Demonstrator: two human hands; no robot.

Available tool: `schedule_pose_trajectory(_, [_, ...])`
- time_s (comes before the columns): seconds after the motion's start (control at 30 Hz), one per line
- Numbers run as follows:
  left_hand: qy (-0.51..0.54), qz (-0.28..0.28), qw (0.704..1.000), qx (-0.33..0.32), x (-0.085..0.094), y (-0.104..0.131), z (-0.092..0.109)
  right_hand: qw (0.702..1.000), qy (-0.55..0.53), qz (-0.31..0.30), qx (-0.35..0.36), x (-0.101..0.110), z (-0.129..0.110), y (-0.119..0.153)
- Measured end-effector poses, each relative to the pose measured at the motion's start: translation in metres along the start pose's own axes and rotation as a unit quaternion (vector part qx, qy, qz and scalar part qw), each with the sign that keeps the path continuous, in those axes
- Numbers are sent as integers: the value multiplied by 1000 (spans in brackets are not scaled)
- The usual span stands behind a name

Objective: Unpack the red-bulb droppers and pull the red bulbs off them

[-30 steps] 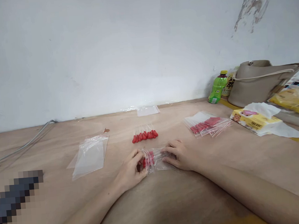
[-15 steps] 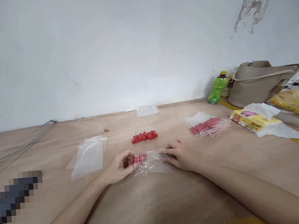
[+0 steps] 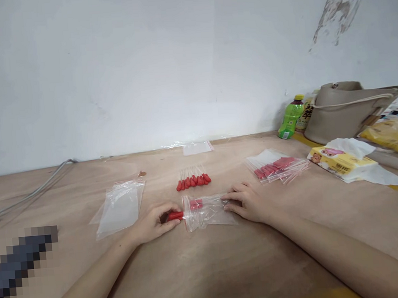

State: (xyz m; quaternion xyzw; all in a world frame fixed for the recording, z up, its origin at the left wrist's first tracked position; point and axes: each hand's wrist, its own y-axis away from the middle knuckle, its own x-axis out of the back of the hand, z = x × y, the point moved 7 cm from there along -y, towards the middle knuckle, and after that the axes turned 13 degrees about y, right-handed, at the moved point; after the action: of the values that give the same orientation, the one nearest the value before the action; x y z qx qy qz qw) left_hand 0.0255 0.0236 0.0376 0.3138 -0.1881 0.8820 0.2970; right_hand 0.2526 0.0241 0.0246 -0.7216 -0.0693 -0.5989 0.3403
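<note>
Red piece (image 3: pixel 175 216) in the left hand's (image 3: pixel 150 225) grip meets a part-filled bag (image 3: pixel 212 212) held by the right hand (image 3: pixel 250 204), filled packets (image 3: pixel 276 165) to that bag's right, loose red-ended sticks (image 3: pixel 193 181) beyond, unfilled bags (image 3: pixel 119 208) left.

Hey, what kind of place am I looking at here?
Probably an informal packing spot: a wooden tabletop against a scuffed wall, with loose clear bags and red-ended sticks.

Chinese characters, the lower apparently "萃", mark the yellowish container (image 3: pixel 302 122) behind the green bottle (image 3: pixel 290 120); other print is illegible.
</note>
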Motion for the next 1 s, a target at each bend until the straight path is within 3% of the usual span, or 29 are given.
schedule_pose_trajectory(0.17, [73, -1, 996, 47, 20, 0, -3, 1000, -18, 0, 2, -2, 1, 0])
schedule_pose_trajectory(0.3, [157, 25, 977, 140, 65, 12, -22, 1000, -24, -2, 0, -4, 3, 0])
schedule_pose_trajectory(0.37, [157, 100, 965, 186, 96, 22, -33, 999, -34, -4, 3, -6, 3, 0])
schedule_pose_trajectory(0.43, [133, 221, 944, 205, 123, 32, -40, 999, -43, -6, 4, -7, 4, 0])
schedule_pose_trajectory(0.5, [97, 343, 914, 193, 135, 37, -42, 999, -46, -9, 1, -7, 4, -1])
schedule_pose_trajectory(0.57, [51, 418, 893, 160, 128, 32, -42, 999, -44, -8, -3, -6, 4, -1])
schedule_pose_trajectory(0.6, [24, 422, 896, 137, 119, 24, -42, 999, -41, -8, -3, -6, 4, -1])
schedule_pose_trajectory(0.77, [-129, 390, 909, 67, 74, -20, -40, 999, -31, -9, 0, -2, 2, -1])
schedule_pose_trajectory(1.0, [-138, 357, 919, 91, 50, -37, -32, 999, -40, -2, 9, -5, 2, 0])
